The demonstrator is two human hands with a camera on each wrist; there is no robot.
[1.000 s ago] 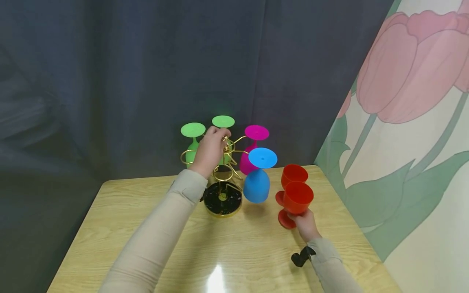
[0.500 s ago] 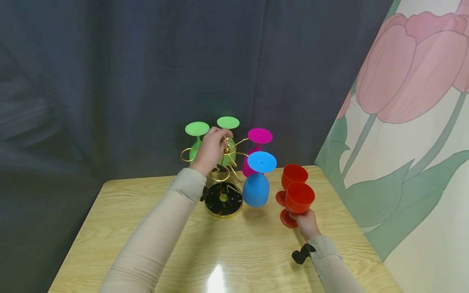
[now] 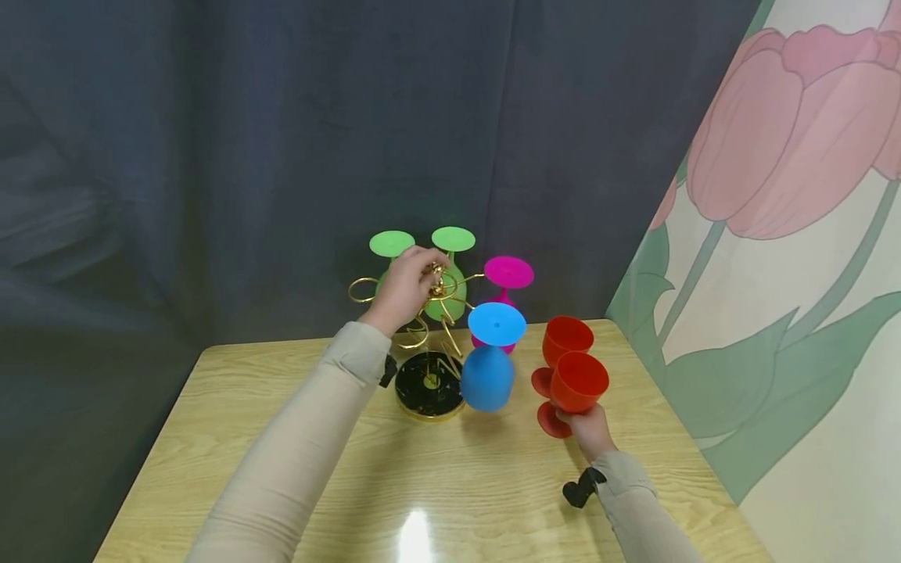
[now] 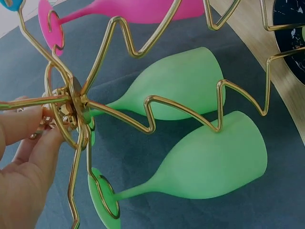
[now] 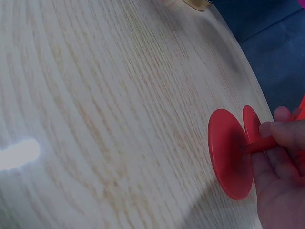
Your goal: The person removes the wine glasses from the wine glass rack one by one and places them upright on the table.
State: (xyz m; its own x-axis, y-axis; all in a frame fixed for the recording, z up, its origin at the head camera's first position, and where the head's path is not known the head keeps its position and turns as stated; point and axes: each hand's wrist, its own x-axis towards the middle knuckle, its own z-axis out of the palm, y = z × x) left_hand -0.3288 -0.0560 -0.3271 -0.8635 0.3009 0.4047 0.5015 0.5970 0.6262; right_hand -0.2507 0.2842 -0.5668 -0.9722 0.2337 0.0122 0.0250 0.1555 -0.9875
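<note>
My left hand [image 3: 404,289] pinches the gold knob on top of a gold wire goblet rack [image 4: 106,45], plain in the left wrist view. Upside down from the rack's arms hang two green goblets [image 4: 214,164] at the back, a pink goblet [image 3: 508,271] on the right and a blue goblet [image 3: 487,381] at the front right. The blue bowl partly hides the pink one. On the table's right side, my right hand [image 3: 590,432] grips the stem of a red goblet [image 3: 580,389], held upright. Just behind it stands a second red goblet [image 3: 566,333].
The rack's round black base [image 3: 422,383] with a gold rim rests near the back of the wooden table [image 3: 232,438]. A dark curtain [image 3: 338,117] hangs behind it. To the right is a wall [image 3: 845,375] painted with tulips.
The rack's top has turned under my left hand: the green goblets shifted right, the pink one right and forward, the blue one left and forward. My right hand has barely moved with the red goblet.
</note>
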